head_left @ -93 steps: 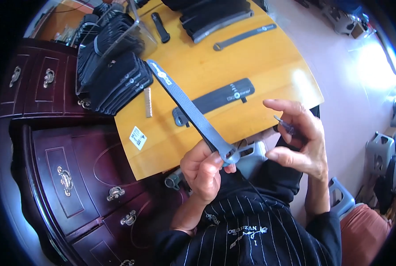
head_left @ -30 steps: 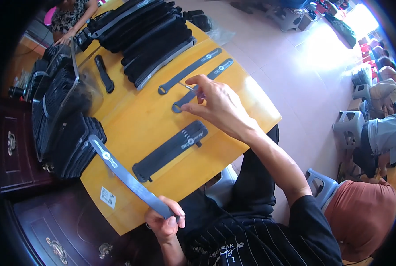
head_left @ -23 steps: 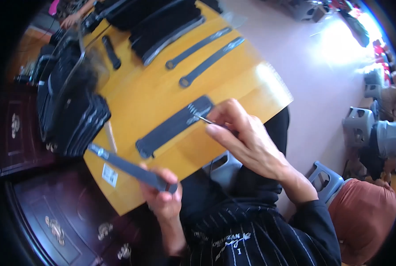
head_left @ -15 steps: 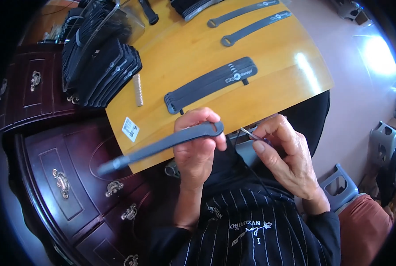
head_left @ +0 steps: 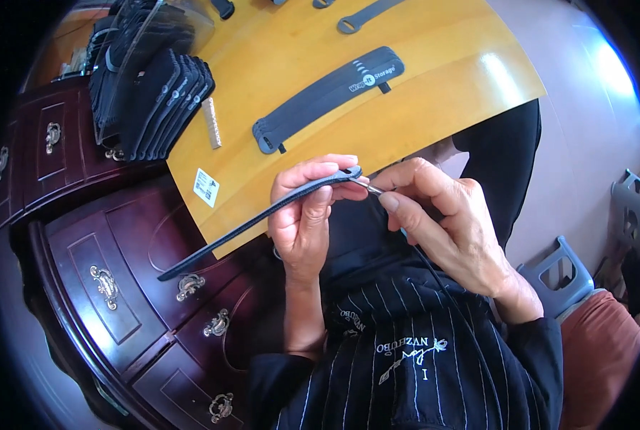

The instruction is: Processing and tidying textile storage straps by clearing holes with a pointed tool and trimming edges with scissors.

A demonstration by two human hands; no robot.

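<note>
Left hand [head_left: 306, 215] holds a long dark strap [head_left: 263, 215] just off the near edge of the yellow counter [head_left: 435, 93], fingers curled around its upper end; right hand [head_left: 442, 215] meets that end, fingers pinching a thin metal tool [head_left: 372, 188]; another dark strap [head_left: 327, 97] lies flat on the counter beyond.

left hand [head_left: 302, 215] grips black strap [head_left: 255, 218] | right hand [head_left: 442, 218] pinches thin metal tool [head_left: 370, 188]

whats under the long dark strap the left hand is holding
Under the long dark grey strap lie the yellow wooden board's edge and the dark red wooden drawer cabinet. The left hand covers the strap's underside at its grip.
</note>
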